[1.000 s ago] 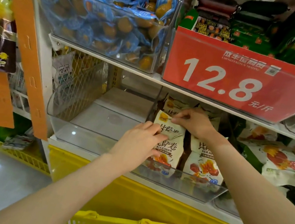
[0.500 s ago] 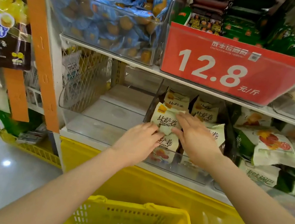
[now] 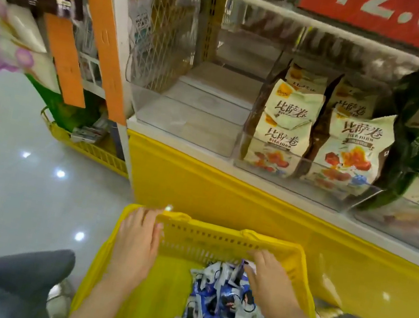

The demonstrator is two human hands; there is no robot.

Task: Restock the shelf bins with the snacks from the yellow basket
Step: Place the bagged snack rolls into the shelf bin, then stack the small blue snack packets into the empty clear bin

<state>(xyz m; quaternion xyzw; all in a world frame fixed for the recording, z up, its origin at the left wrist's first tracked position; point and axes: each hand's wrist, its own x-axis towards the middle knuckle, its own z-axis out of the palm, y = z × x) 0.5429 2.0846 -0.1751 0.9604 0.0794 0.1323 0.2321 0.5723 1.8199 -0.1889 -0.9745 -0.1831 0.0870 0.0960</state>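
Our left fingers [image 3: 150, 218] lie straight and slightly spread at the far left corner of the yellow basket [image 3: 219, 228]. They grip nothing, and we cannot tell whether they touch the rim. Our right fingers [image 3: 255, 258] stretch out loosely over the blue-and-white snack packets [image 3: 221, 313] heaped in the basket's right half, not yet curled round any.

Half a second ago both hands were up in the shelf bin, on the cream pizza-roll packs. Now they have dropped to the basket, and the pizza-roll packs [image 3: 284, 132] stand upright in their bin with no hand on them. We judge that batch shelved and the next pick just starting, likely bound for the clear bin [image 3: 189, 122] to the left of the packs.

The left hand [image 3: 134, 246] is palm down, its forearm rising from the lower middle. The right hand [image 3: 269, 282] is palm down too, angled inward, its forearm coming in from the lower right.
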